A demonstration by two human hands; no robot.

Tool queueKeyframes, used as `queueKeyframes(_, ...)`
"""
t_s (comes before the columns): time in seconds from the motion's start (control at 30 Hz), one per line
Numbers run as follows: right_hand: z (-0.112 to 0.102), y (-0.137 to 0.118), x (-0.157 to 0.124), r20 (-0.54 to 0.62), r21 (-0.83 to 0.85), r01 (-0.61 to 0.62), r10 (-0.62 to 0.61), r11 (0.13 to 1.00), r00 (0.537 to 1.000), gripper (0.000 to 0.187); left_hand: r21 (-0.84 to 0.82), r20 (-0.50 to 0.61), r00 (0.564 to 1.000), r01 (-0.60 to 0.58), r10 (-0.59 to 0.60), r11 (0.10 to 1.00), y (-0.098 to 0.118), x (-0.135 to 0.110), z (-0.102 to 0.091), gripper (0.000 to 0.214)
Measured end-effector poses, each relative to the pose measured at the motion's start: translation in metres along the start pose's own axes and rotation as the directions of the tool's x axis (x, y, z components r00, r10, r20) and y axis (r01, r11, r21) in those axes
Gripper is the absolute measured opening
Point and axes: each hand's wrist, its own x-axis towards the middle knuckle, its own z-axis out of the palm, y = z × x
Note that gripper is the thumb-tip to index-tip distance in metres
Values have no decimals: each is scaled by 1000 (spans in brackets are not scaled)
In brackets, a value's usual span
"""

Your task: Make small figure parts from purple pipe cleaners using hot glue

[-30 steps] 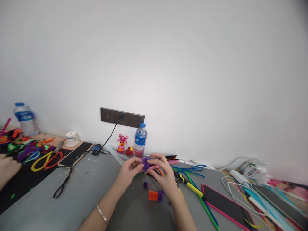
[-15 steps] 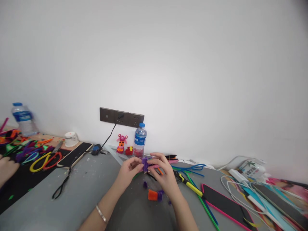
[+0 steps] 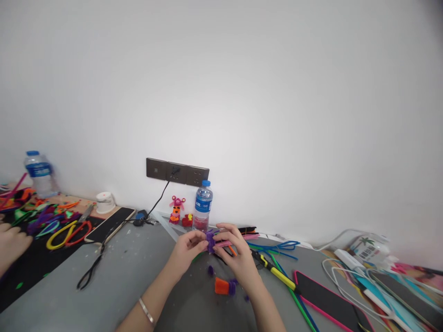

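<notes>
Between my two hands, above the grey table, is a small purple fuzzy piece that looks like coiled pipe cleaner [image 3: 210, 241]. My left hand [image 3: 189, 249] pinches its left side with thumb and fingertips. From the other side, my right hand [image 3: 235, 249] grips it with bent fingers. Below them on the table lies an orange and purple fuzzy piece [image 3: 222, 286], with a small purple bit [image 3: 211, 270] just above it. Pink pipe cleaners [image 3: 252, 236] lie behind my right hand, partly hidden by it.
A water bottle [image 3: 202, 205] and a pink-and-orange figure [image 3: 176, 210] stand by the wall. To the right are a yellow-black tool [image 3: 277, 272] and a pink-edged phone [image 3: 328, 299]. Scissors [image 3: 69, 234], another phone [image 3: 110, 225] and a co-worker's hand [image 3: 13, 244] are at left.
The whole view has shifted slightly, so things appear a little lower and to the right. Both hands keep hold of the purple piece, with only slight finger movement.
</notes>
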Motion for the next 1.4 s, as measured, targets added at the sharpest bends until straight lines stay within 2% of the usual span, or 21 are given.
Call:
queueKeyframes(0.23, 2, 1, 0, 13, 3, -20, 20, 1000, 1000, 11, 24, 26, 1000, -4, 4, 1000, -5, 1, -2, 28)
queueKeyframes(0.47, 4, 0, -1, 2, 18, -31, 31, 999, 1000, 16, 14, 27, 1000, -1, 1, 1000, -1, 1, -1, 29)
queueKeyframes(0.63, 5, 4, -1, -79, 113, -55, 64, 992, 995, 40, 72, 27, 999, -21, 19, 997, 1, 1, -3, 29)
queueKeyframes(0.77, 0, 4, 0, 4, 126, -86, 86, 988, 996, 36, 144, 40, 997, -74, 69, 987, 3, 1, -3, 28)
queueKeyframes(1.0, -1, 4, -2, 143, 122, -242, 225, 962, 964, 22, 259, 83, 992, -109, 91, 960, 2, 3, -4, 23)
queueKeyframes(1.1, 0, 4, -2, 161, 186, -261, 233, 947, 959, 16, 197, 90, 992, -104, 88, 975, 1, 2, -4, 25)
queueKeyframes(1.23, 1, 3, -4, 207, 318, -309, 252, 896, 945, 28, 102, 98, 993, -78, 68, 992, 0, 0, -2, 33)
queueKeyframes(1.3, 1, 3, -5, 236, 370, -328, 253, 869, 938, 30, 112, 98, 992, -92, 81, 989, 1, 0, -2, 31)
queueKeyframes(1.4, 1, 2, -6, 256, 416, -333, 242, 846, 936, 24, 212, 87, 989, -132, 116, 968, 2, 1, -2, 23)
